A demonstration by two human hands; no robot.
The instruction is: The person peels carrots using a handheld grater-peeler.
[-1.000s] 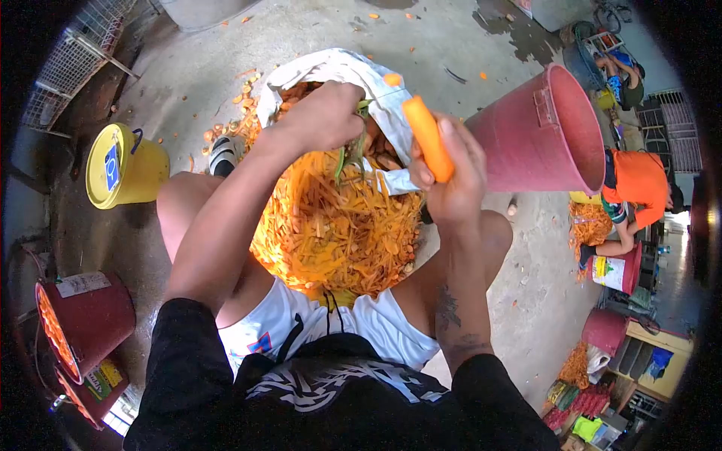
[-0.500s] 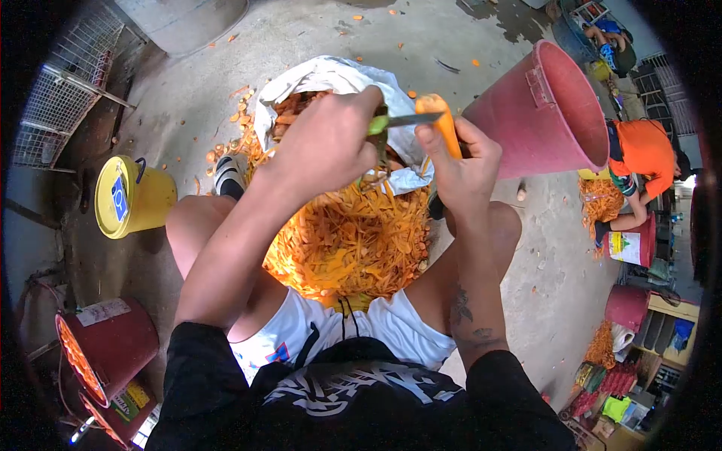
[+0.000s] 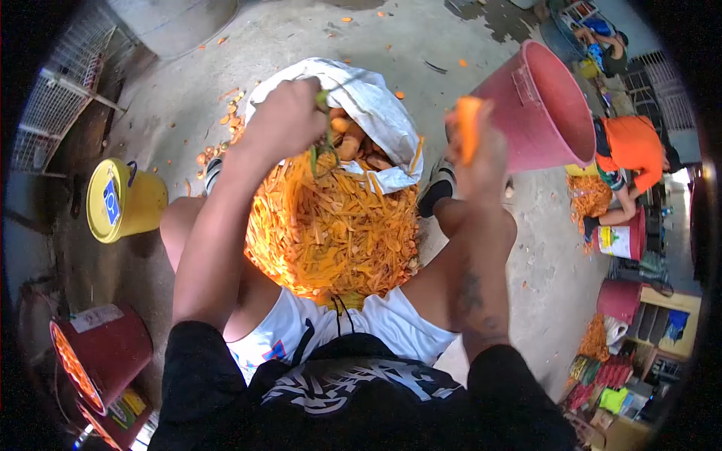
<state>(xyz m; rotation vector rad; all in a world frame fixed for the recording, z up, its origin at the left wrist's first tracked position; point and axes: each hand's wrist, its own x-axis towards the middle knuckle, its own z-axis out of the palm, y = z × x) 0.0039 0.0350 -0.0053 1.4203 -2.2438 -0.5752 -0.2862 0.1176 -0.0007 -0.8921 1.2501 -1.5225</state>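
Note:
My left hand [image 3: 289, 116] is closed around a green-handled knife [image 3: 323, 99], above the left side of an open white sack [image 3: 368, 94]. Its blade is hard to make out against the sack. Inside the sack lie several carrots [image 3: 350, 143]. My right hand [image 3: 481, 154], blurred, grips a peeled orange carrot [image 3: 470, 128] in front of the large pink bucket. Hand and carrot are apart from the knife. Between my legs is a heap of orange peelings [image 3: 331, 233], with some strips hanging near my left hand.
The large pink bucket [image 3: 526, 113] stands tilted in view at right. A lidded yellow bucket [image 3: 128, 199] is at left, above dark red buckets [image 3: 113, 346] holding orange pieces. A person in an orange shirt [image 3: 632, 150] bends over at far right. Carrot bits dot the concrete floor.
My hands have moved apart: the left with the knife went left, the right with the carrot went right and down. The blade no longer lies against the carrot. More of the sack's mouth shows.

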